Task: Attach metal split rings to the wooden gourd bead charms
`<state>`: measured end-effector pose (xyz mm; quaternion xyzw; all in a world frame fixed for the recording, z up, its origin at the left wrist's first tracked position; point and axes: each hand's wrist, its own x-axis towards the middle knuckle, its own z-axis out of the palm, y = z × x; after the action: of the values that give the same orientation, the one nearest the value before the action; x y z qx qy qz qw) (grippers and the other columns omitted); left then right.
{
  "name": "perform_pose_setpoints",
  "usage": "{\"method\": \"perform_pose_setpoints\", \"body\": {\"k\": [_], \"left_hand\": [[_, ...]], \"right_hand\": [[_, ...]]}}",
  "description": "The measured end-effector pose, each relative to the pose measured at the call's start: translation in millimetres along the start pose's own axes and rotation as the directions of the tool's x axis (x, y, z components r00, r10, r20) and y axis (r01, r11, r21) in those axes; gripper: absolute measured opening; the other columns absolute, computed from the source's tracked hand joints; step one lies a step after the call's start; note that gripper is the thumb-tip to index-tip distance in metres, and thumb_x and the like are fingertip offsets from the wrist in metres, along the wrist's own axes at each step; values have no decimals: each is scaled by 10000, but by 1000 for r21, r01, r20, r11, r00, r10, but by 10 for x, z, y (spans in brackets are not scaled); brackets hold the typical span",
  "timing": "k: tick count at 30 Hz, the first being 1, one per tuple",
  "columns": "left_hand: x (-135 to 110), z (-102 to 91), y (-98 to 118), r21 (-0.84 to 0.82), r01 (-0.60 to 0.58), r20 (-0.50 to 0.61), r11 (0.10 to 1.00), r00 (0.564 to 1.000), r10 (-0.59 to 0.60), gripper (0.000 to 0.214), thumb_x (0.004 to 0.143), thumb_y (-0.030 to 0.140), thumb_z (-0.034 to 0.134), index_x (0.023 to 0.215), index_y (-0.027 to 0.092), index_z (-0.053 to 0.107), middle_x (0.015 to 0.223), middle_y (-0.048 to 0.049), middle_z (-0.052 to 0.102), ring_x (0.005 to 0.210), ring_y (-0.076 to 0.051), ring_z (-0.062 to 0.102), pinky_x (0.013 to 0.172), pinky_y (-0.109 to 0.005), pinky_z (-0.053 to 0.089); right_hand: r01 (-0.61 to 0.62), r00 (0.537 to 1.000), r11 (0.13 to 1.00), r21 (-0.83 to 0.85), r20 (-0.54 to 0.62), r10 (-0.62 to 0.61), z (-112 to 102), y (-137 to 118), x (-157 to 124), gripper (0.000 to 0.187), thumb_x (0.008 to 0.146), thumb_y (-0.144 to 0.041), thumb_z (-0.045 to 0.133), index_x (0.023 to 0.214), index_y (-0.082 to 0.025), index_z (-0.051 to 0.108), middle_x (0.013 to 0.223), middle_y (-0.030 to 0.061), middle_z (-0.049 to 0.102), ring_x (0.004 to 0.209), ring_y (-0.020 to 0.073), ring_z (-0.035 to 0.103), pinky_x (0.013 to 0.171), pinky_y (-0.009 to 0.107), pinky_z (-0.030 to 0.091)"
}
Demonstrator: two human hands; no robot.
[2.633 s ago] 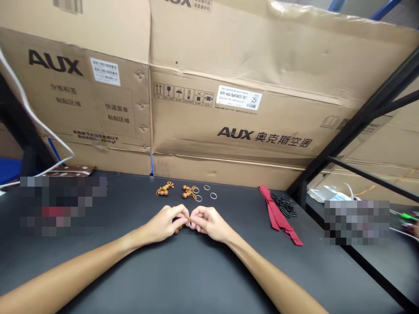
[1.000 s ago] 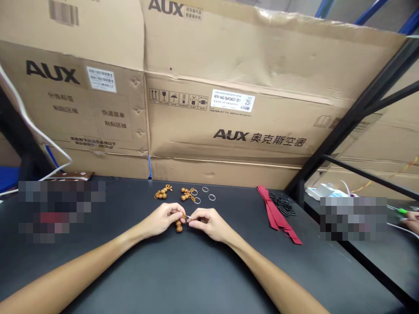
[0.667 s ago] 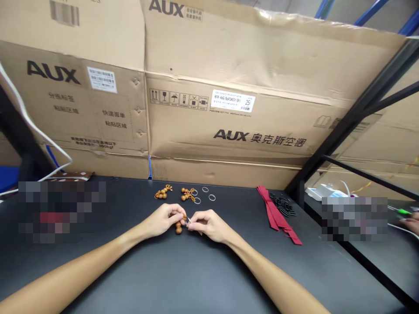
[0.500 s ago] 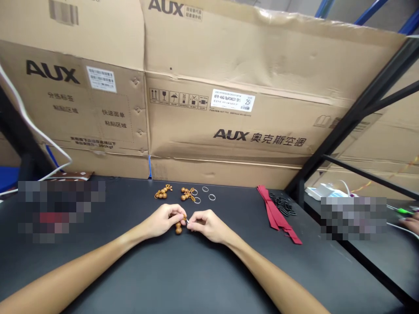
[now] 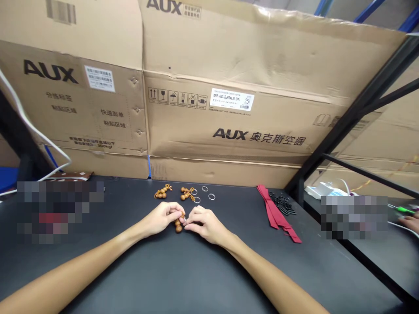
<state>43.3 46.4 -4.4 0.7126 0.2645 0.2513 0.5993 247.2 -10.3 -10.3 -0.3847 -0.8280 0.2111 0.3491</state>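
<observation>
Just above the dark table, my left hand (image 5: 166, 216) is closed in a pinch at the top of a small brown gourd-shaped wooden pendant (image 5: 178, 226), whose rounded beads hang below the fingers. My right hand (image 5: 201, 223) comes in from the other side, thumb and forefinger pinched on a silvery metal ring (image 5: 185, 220) that shows only as a sliver between both hands. How the ring and the pendant's cord meet is hidden by the fingers. Beyond my hands lie more gourd pendants (image 5: 161, 193) with orange cords, and several loose key rings (image 5: 211, 196).
To the right rest a red ribbon strip (image 5: 275, 213) and a pile of black clasps (image 5: 284, 205). Cardboard boxes (image 5: 183, 170) wall off the back of the black table (image 5: 157, 274). Black metal frame bars (image 5: 327, 144) rise at right; another person's hand (image 5: 410, 221) shows at the far right.
My right hand's fingers have shifted slightly left and changed their bend at the ring. The left hand keeps its pinch on the pendant, and the camera has moved a little.
</observation>
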Motion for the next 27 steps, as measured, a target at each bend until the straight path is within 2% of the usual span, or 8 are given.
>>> {"method": "perform_pose_setpoints", "body": {"k": [6,13,20,27], "left_hand": [[-10,17,14,35,10,-20,999,1000,-10,303,846,433,582,856,130,582,760,-49,673,616,-151,633,668,-303,490],[-22,15,25,130,-9,3,992,1000,9,273,871,398,550,847,131,600,736,-39,675,627,-147,631,677,-283,480],[-13,10,24,59,22,-12,998,1000,-21,291,853,433,563,855,142,580,784,-46,683,649,-161,653,689,-297,498],[-25,21,32,77,-21,-18,997,1000,23,226,860,381,563,882,156,561,816,-48,697,672,-158,651,702,-287,488]], "right_hand": [[20,1000,999,-26,5,-20,-27,-19,20,227,894,-376,573,815,-211,706,792,41,659,796,179,557,795,306,436],[-30,999,996,-88,-22,28,13,-24,40,278,904,-379,556,723,-185,638,724,29,594,724,159,512,703,278,425],[35,999,993,-112,43,-31,-32,17,5,164,911,-322,560,912,-207,676,865,37,607,857,169,533,828,301,441],[60,998,978,-201,40,-53,-23,43,2,164,927,-293,534,892,-199,665,870,37,589,856,166,506,828,289,437]]}}
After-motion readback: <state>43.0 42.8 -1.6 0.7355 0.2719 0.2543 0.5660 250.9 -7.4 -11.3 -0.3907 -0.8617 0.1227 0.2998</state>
